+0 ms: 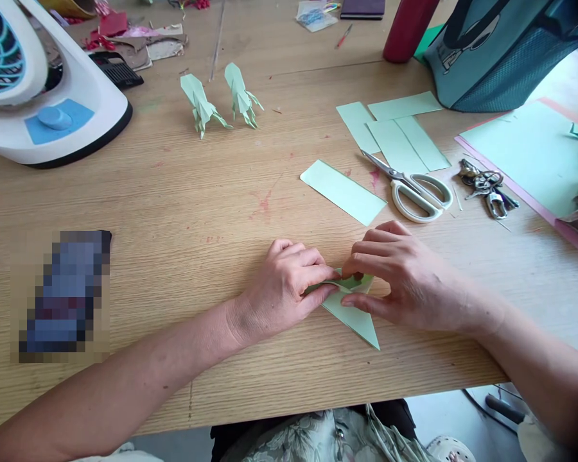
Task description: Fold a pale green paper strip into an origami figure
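- Head view: my left hand [291,280] pinches the left part of a pale green, partly folded paper piece [358,319], thumb and forefinger nearly together.
- My right hand [397,277] is half curled at the paper's right side, thumb and forefinger apart and touching it; I cannot tell how firmly it grips.
- This paper lies before me, near the front edge of the light brown wooden table [212,199].
- Just beyond my hands lies a flat, pale green rectangular paper strip [344,192], near white-handled metal scissors [417,196].
- Farther left stand two pale green folded-paper figures [202,109].
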The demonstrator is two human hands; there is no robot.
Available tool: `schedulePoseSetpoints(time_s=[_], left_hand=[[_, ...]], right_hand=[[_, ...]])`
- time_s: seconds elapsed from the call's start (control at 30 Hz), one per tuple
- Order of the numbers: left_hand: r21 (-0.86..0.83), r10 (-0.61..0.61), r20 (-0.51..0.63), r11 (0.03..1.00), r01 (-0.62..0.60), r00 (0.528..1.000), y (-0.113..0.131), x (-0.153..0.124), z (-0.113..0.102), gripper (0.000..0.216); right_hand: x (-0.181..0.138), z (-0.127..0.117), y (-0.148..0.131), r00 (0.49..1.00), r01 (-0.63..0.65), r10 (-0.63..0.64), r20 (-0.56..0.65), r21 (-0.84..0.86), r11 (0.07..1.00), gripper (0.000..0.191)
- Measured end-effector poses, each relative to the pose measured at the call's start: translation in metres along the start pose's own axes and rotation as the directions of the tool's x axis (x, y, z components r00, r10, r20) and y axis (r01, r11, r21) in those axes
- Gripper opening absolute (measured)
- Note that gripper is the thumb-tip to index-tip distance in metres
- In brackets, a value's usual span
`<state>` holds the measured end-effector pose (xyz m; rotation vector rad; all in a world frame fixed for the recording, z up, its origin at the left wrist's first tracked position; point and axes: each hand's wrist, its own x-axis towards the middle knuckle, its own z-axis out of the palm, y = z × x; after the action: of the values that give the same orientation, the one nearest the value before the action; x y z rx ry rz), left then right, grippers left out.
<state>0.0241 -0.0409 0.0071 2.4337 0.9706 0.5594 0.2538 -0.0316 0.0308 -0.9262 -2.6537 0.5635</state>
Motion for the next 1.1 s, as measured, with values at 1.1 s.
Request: schedulePoseSetpoints(time_s=[1.1], left_hand=[[0.041, -0.107, -0.105, 0.993, 0.112, 0.989, -0.021, -0.039, -0.024, 0.003]], right_hand=[[0.000, 0.014, 0.008, 0.999, 0.049, -0.049, -0.007, 0.038, 0.998, 0.025]])
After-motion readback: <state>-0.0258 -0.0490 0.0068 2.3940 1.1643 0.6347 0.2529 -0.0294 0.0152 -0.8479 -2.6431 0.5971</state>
